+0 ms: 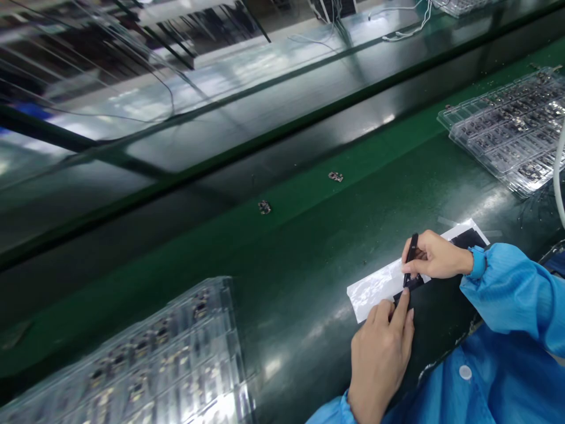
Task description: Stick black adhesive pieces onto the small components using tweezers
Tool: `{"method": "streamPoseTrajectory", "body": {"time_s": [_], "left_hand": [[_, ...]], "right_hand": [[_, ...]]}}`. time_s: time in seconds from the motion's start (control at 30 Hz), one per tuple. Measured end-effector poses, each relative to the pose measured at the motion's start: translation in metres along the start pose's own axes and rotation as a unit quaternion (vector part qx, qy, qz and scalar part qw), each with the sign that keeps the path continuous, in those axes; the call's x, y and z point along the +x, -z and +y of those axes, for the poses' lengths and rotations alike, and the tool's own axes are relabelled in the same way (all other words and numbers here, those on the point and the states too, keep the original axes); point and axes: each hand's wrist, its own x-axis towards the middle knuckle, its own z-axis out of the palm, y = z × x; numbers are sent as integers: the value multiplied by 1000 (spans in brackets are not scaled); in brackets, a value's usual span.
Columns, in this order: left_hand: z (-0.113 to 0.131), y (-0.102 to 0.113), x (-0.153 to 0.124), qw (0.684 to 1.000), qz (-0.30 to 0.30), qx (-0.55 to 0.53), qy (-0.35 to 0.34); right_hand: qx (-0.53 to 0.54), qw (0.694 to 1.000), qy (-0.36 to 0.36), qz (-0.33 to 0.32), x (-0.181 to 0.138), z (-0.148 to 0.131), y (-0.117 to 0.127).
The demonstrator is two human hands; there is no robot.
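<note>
My right hand (436, 256) grips black tweezers (410, 259), their tips pointing down onto a small dark part (412, 284) at the edge of a black mat (436, 318). Pressed against the mat beside that part, my left hand (382, 353) has its index finger stretched out toward the tweezer tips. A white glossy sheet (375, 288) lies under and just beyond the mat. Both sleeves are blue.
A clear plastic tray stack (176, 359) with small components sits at the near left. Another stack of clear trays (512, 129) lies at the far right. Two loose small parts (264, 206) (335, 176) rest on the green bench surface near the dark conveyor belt (220, 194).
</note>
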Motion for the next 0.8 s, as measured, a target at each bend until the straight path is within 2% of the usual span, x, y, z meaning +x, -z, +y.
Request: {"method": "streamPoseTrajectory", "body": {"time_s": [0.5,0.8], "left_hand": [[0,1,0,1000,6,-5,0],[0,0,0,1000,5,-7,0]], "right_hand": [[4,1000,0,6,0,1,1],[52,998,-29,-3,-1,-2,0]]}}
